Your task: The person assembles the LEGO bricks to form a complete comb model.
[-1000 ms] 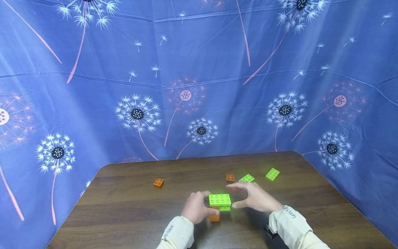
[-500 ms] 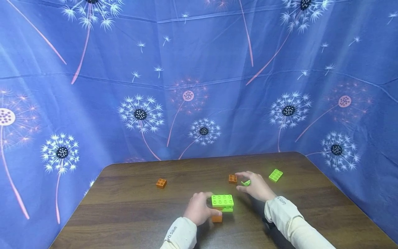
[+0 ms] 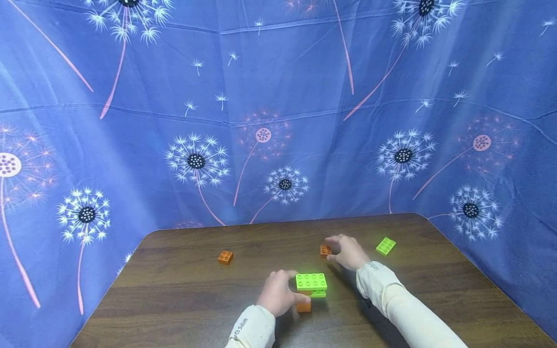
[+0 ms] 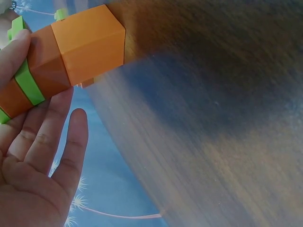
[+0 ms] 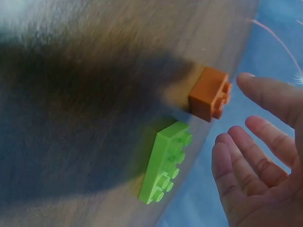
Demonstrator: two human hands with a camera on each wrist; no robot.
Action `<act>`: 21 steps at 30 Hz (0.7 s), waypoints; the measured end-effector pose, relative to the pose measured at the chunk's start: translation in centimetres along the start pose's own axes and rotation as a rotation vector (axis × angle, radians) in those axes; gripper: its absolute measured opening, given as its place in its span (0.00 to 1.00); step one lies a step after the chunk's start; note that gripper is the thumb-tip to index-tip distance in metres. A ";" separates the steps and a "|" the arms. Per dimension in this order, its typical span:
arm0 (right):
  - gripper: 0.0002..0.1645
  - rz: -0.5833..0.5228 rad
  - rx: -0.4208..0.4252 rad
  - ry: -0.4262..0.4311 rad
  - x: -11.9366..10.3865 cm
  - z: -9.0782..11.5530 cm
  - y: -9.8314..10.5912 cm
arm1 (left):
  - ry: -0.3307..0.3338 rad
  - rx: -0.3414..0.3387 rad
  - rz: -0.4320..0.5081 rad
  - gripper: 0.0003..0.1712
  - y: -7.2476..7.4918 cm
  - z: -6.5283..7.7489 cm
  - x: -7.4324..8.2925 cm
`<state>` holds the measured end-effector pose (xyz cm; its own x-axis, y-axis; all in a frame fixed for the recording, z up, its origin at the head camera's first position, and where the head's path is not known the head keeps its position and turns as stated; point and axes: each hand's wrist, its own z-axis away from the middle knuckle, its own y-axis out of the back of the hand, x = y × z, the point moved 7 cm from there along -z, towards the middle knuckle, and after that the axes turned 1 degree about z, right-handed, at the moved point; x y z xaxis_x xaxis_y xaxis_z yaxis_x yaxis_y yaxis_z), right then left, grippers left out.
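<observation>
place: looks like a makeshift recording booth, not a lived-in room
backdrop: blue dandelion-print cloth (image 3: 278,96) hung around three sides
surface: dark wood table (image 3: 183,295)
props: just toy bricks (image 3: 225,257) scattered around

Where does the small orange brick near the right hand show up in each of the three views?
Head: the small orange brick lies on the table right of centre, just left of the right hand.
Left wrist: not in it; the orange there belongs to the stack that the left hand holds.
Right wrist: upper right of centre, beside the open fingers.
Shared landmark: the dark wooden table.
</observation>
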<state>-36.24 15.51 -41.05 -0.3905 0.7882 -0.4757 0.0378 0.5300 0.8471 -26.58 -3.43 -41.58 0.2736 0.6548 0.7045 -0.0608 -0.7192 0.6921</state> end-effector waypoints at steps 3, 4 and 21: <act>0.30 0.016 -0.023 -0.012 0.2 -0.4 -0.5 | -0.004 0.001 -0.004 0.33 0.0 0.0 0.0; 0.30 0.019 -0.029 -0.016 0.3 -0.5 -0.7 | -0.006 0.001 -0.006 0.33 0.0 0.0 0.0; 0.26 0.164 -0.040 -0.064 1.4 -1.7 -2.8 | 0.001 -0.002 -0.015 0.32 0.0 0.0 0.0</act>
<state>-38.47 14.56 -43.65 -0.3231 0.8819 -0.3432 0.0591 0.3808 0.9228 -26.62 -3.40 -41.54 0.2733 0.6660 0.6941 -0.0584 -0.7087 0.7030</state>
